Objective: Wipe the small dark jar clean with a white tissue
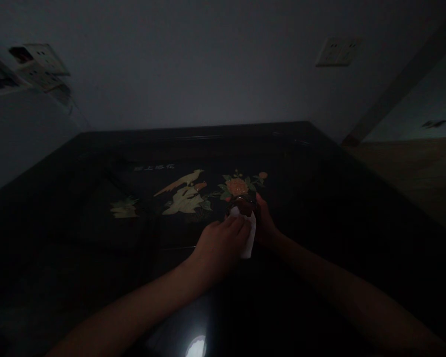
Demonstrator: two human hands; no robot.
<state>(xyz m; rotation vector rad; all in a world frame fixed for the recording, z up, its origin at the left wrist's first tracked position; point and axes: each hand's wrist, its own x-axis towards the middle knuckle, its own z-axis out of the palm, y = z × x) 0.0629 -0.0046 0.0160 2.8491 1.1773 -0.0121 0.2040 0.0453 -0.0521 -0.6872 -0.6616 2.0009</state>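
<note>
The room is dim. My left hand (221, 245) and my right hand (264, 225) meet over a black lacquered table (357, 223). Between them is a small dark round object (244, 204), perhaps a cup or jar, and a white cloth or tissue (248, 244). My left hand's fingers press the white cloth against the object. My right hand's fingers curl round the object from the right side. The object's exact shape is hard to make out in the dark.
The table top bears an inlaid bird (184, 193) and flower (238, 187) design with small characters (154, 167). Wall sockets sit at upper left (40, 62) and upper right (338, 51). A wooden floor (412, 168) lies to the right.
</note>
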